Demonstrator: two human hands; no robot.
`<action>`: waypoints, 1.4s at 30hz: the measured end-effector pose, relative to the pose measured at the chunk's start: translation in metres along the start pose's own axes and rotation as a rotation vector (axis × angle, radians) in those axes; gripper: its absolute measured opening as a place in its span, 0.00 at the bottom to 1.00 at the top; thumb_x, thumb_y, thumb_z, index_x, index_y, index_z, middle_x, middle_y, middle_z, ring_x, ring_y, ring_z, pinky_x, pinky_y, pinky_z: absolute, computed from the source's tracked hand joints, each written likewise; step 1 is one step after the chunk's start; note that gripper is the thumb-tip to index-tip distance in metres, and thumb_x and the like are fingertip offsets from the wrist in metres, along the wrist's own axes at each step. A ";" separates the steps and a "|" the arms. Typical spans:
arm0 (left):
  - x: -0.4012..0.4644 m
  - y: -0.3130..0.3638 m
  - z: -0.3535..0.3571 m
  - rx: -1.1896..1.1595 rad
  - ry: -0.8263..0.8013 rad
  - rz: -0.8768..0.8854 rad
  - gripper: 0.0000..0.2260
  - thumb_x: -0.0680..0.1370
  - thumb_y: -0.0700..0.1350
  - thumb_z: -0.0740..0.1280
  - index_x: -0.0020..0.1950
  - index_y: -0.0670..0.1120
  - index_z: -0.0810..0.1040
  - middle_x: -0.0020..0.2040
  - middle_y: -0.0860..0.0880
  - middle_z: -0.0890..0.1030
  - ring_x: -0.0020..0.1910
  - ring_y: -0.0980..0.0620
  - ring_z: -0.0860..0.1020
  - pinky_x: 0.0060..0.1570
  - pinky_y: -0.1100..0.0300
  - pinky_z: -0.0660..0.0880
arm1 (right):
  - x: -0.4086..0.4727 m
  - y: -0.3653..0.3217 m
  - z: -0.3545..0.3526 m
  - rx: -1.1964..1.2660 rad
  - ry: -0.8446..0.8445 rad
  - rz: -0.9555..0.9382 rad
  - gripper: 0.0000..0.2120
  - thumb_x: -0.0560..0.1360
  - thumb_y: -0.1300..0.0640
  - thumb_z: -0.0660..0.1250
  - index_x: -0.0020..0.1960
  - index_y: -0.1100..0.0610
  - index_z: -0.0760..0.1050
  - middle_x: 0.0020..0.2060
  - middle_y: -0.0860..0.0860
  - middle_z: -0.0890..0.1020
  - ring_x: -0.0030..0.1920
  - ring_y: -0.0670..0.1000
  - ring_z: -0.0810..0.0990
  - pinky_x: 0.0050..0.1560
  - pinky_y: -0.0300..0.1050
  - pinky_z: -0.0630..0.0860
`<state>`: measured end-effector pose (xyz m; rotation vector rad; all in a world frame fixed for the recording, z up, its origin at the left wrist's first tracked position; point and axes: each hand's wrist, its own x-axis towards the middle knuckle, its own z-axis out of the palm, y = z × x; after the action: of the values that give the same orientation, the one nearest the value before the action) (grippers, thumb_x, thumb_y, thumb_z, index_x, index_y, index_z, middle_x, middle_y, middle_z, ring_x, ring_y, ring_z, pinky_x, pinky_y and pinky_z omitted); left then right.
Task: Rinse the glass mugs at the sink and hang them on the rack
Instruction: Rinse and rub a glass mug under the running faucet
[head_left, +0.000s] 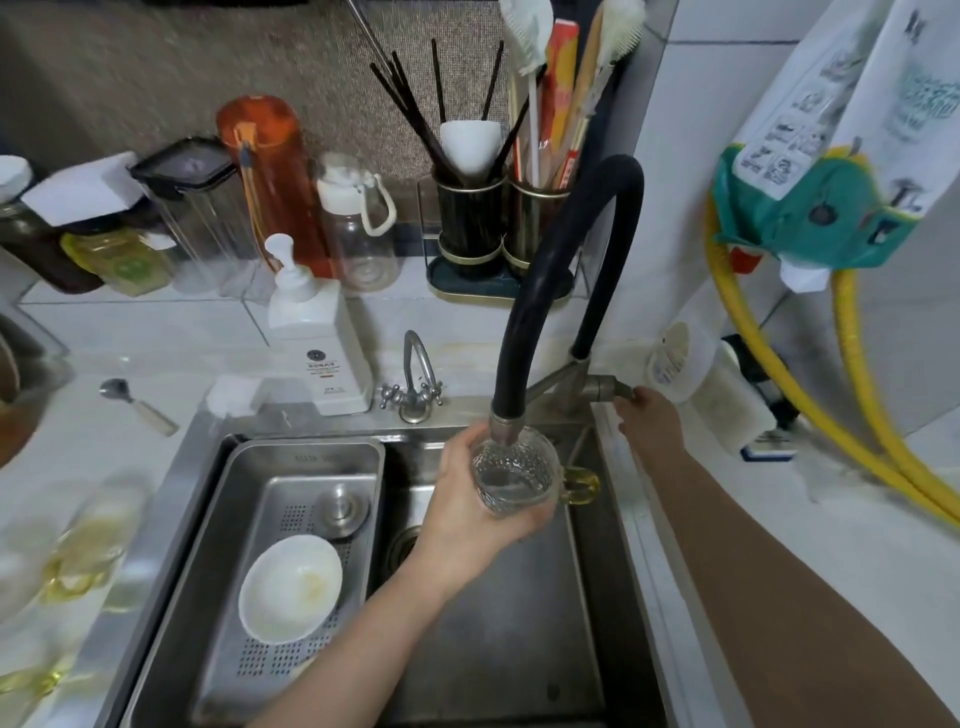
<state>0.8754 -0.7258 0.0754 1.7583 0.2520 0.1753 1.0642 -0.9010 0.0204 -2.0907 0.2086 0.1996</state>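
The left hand (470, 501) wraps its fingers round a textured glass mug (514, 475), holding it upright over the sink (498, 623) with its mouth directly beneath the nozzle of the black hose tap (558, 270). The yellow handle (579, 486) points right, away from the palm. The right hand (647, 418) reaches to the tap lever (610, 389) at the sink's back right corner, fingers curled at it. More mugs (78, 561), blurred, sit on the bench at the left edge. No rack shows. The mug's opening faces up, so emptying it calls for tipping it with the left hand.
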 end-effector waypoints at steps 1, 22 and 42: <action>0.001 0.000 0.000 -0.007 0.000 0.004 0.37 0.57 0.48 0.80 0.60 0.60 0.65 0.61 0.56 0.71 0.56 0.72 0.72 0.50 0.79 0.68 | 0.006 0.000 0.000 -0.025 0.004 -0.010 0.07 0.78 0.58 0.61 0.47 0.61 0.74 0.42 0.58 0.77 0.47 0.59 0.77 0.56 0.58 0.74; 0.002 -0.016 -0.003 0.068 -0.023 -0.026 0.37 0.57 0.51 0.80 0.59 0.64 0.64 0.62 0.60 0.70 0.60 0.70 0.70 0.54 0.80 0.65 | 0.026 0.016 0.000 0.010 0.049 0.001 0.12 0.80 0.63 0.56 0.51 0.62 0.78 0.42 0.57 0.78 0.46 0.56 0.76 0.50 0.51 0.73; 0.001 -0.021 -0.001 0.035 -0.069 -0.097 0.36 0.60 0.46 0.81 0.56 0.66 0.63 0.62 0.58 0.70 0.56 0.71 0.72 0.48 0.77 0.70 | -0.072 0.004 0.006 0.415 -0.060 0.011 0.07 0.79 0.59 0.64 0.53 0.59 0.79 0.48 0.58 0.83 0.50 0.56 0.82 0.60 0.52 0.77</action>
<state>0.8748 -0.7211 0.0548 1.7795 0.2906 0.0405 0.9932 -0.8930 0.0299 -1.6703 0.2063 0.2064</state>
